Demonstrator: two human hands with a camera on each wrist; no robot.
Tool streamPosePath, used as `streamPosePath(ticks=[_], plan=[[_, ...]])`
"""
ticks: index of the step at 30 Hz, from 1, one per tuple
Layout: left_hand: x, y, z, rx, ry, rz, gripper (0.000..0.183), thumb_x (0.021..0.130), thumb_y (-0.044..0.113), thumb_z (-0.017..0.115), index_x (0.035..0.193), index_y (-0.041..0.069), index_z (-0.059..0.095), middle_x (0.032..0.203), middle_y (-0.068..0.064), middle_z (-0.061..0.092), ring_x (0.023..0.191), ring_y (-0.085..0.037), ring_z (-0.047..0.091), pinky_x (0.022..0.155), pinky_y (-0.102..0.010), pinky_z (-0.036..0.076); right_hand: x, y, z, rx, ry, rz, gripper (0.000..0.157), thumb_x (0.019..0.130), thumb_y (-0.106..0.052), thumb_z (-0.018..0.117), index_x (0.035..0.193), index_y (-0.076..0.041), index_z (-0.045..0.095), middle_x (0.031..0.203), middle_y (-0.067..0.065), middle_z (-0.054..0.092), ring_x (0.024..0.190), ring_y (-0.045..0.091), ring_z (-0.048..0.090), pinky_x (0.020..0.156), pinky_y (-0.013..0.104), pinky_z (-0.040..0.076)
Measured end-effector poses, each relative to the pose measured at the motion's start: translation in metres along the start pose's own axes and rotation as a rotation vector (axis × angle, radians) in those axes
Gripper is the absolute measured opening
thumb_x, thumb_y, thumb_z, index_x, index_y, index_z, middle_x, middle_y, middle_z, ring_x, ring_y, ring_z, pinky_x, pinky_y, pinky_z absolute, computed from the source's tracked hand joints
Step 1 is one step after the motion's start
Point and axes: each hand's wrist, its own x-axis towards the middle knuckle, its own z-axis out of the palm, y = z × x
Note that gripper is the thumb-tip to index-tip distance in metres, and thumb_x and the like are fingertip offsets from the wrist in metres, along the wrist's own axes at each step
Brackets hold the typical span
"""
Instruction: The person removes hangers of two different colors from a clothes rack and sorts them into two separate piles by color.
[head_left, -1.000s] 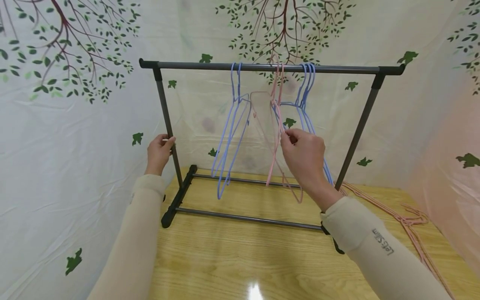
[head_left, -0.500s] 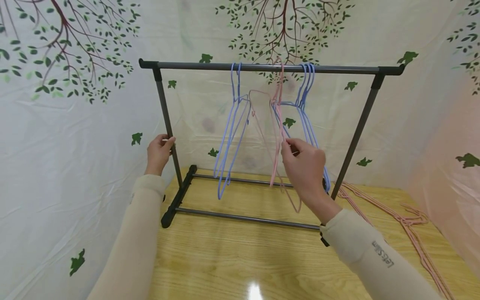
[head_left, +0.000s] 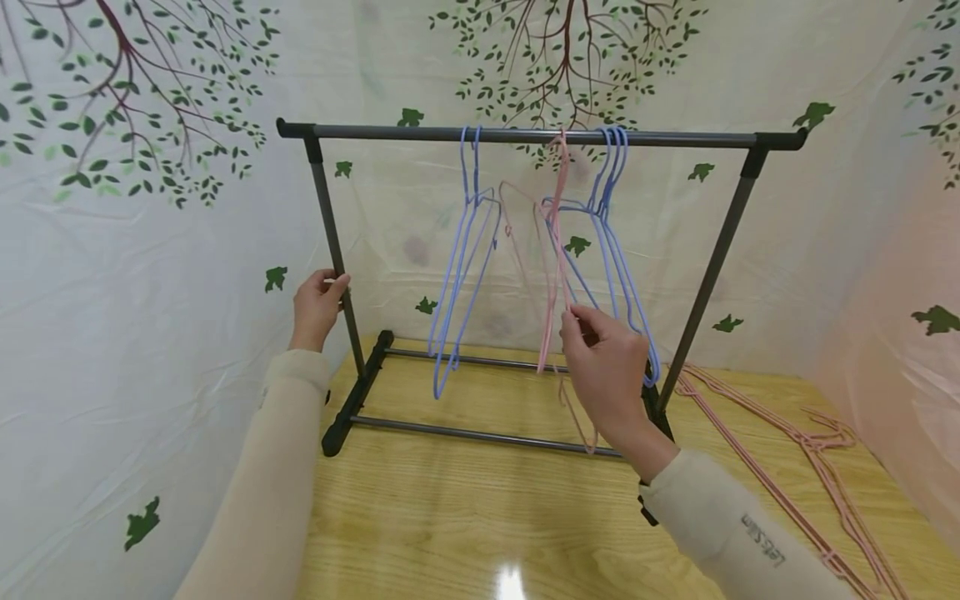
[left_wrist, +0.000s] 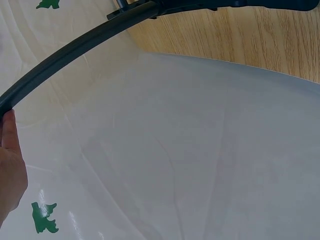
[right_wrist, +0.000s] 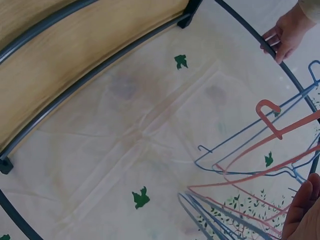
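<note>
While the left hand (head_left: 318,307) grips the dark post (head_left: 329,208) at the head view's left, the right hand (head_left: 609,367), right of centre, pinches a pink hanger (head_left: 562,179) that rises above it to the rail (head_left: 382,132). In the left wrist view, the left hand's fingers meet the post at the left edge. In the right wrist view, pink lengths stretch above and left of the right hand (cut off, lower right; its grip there I cannot tell).

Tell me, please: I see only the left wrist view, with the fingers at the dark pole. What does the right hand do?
Observer: The right hand pinches a pink hanger.
Operator: Thank you. Are other hangers near to this one?
Observer: Yes, blue hangers hang from the rail on both sides of it.
Operator: And does something lie beside the rack?
Observer: Yes, more pink hangers lie on the wooden surface, right of the rack in the head view.
</note>
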Motion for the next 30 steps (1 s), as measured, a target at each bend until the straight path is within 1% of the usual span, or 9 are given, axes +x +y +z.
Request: streamPosePath(ticks=[5,11,13,19,23,26,30], plan=[[0.002,-0.001,0.000,0.005,0.001,0.003,0.041,0.104,0.033,0.054,0.131,0.003,0.055,0.120,-0.020,0.061,0.105,-0.028,0.058,0.096,-0.045,0.050,-0.011,0.004,0.004,0.040,0.056,-0.053,0.015,0.093,-0.006,0.066,0.100,0.002,0.077,0.076,0.010,0.072,0.058,0.018,0.063,0.057,0.011,0.043],[0.002,-0.001,0.000,0.015,-0.004,0.001,0.044,0.103,0.037,0.053,0.132,0.003,0.054,0.120,-0.019,0.061,0.105,-0.027,0.058,0.096,-0.044,0.050,-0.025,0.006,0.005,0.087,0.108,-0.082,0.013,0.091,-0.002,0.068,0.100,0.001,0.077,0.078,0.010,0.073,0.058,0.019,0.065,0.058,0.012,0.046],[0.002,-0.001,0.000,0.018,-0.007,-0.001,0.046,0.103,0.039,0.052,0.133,0.003,0.054,0.121,-0.019,0.061,0.105,-0.027,0.059,0.096,-0.044,0.050,-0.029,0.005,0.005,0.107,0.129,-0.092,0.012,0.090,-0.001,0.069,0.099,0.002,0.077,0.076,0.010,0.073,0.058,0.019,0.065,0.058,0.012,0.047],[0.003,-0.002,0.000,0.022,-0.004,-0.001,0.046,0.103,0.039,0.052,0.132,0.004,0.054,0.121,-0.019,0.061,0.106,-0.028,0.059,0.096,-0.043,0.050,-0.041,0.007,0.005,0.162,0.156,-0.110,0.012,0.088,0.004,0.070,0.098,0.005,0.076,0.071,0.010,0.071,0.057,0.016,0.063,0.058,0.012,0.048],[0.003,-0.002,0.000,0.025,-0.004,0.004,0.046,0.103,0.039,0.052,0.132,0.003,0.054,0.121,-0.019,0.061,0.106,-0.028,0.059,0.096,-0.043,0.050,-0.047,0.011,0.006,0.164,0.175,-0.131,0.012,0.086,0.006,0.069,0.096,0.004,0.076,0.073,0.011,0.071,0.057,0.016,0.063,0.060,0.009,0.047],[0.003,-0.003,0.000,0.024,-0.003,0.009,0.046,0.103,0.039,0.052,0.132,0.003,0.055,0.120,-0.019,0.061,0.105,-0.028,0.059,0.096,-0.043,0.051,-0.051,0.013,0.008,0.156,0.189,-0.166,0.012,0.085,0.006,0.069,0.095,0.004,0.077,0.074,0.011,0.071,0.056,0.017,0.063,0.059,0.009,0.047],[0.003,-0.003,0.000,0.022,-0.008,0.006,0.049,0.102,0.042,0.052,0.132,0.004,0.055,0.120,-0.019,0.061,0.106,-0.029,0.059,0.096,-0.043,0.050,-0.054,0.016,0.009,0.166,0.200,-0.230,0.013,0.085,0.006,0.070,0.095,0.004,0.077,0.074,0.009,0.072,0.055,0.017,0.064,0.059,0.013,0.050]])
